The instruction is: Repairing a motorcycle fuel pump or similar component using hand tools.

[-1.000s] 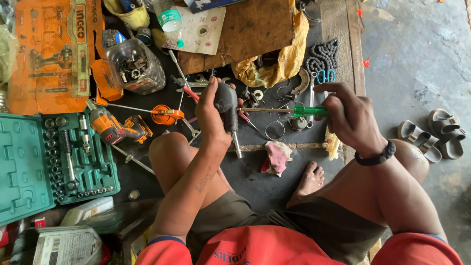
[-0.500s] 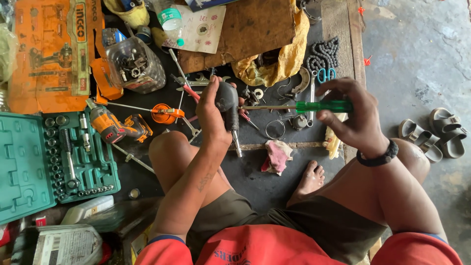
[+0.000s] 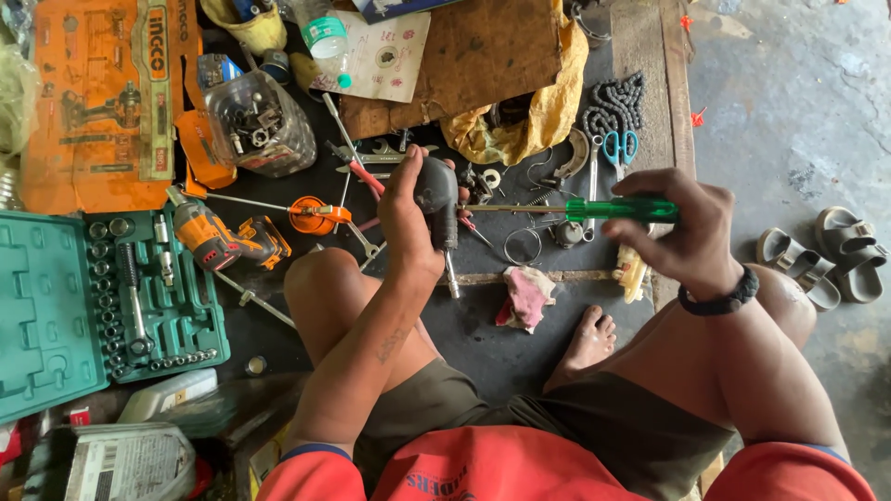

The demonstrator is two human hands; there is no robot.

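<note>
Head view: the left hand [image 3: 406, 218] is wrapping closed around a dark grey metal part [image 3: 438, 199] with a thin shaft sticking down toward six o'clock, holding it just above the left knee. The right hand [image 3: 682, 232], at three o'clock from the part, is clenching the handle of a green screwdriver [image 3: 622, 210], whose long blade is reaching toward nine o'clock and meeting the part's side.

The part looks heavy, rigid and probably greasy, so a full-palm hold around its rounded body seems the surest; the screwdriver looks light and stiff, best taken by its handle.

Around them: a pink rag [image 3: 525, 295] is lying at five o'clock from the part, an orange drill [image 3: 223, 237] at nine o'clock, a teal socket set [image 3: 97, 301] further out at eight o'clock, blue-handled scissors [image 3: 619, 148] and a chain [image 3: 613, 107] at two o'clock. Loose springs and rings are crowding the mat right under the blade
</note>
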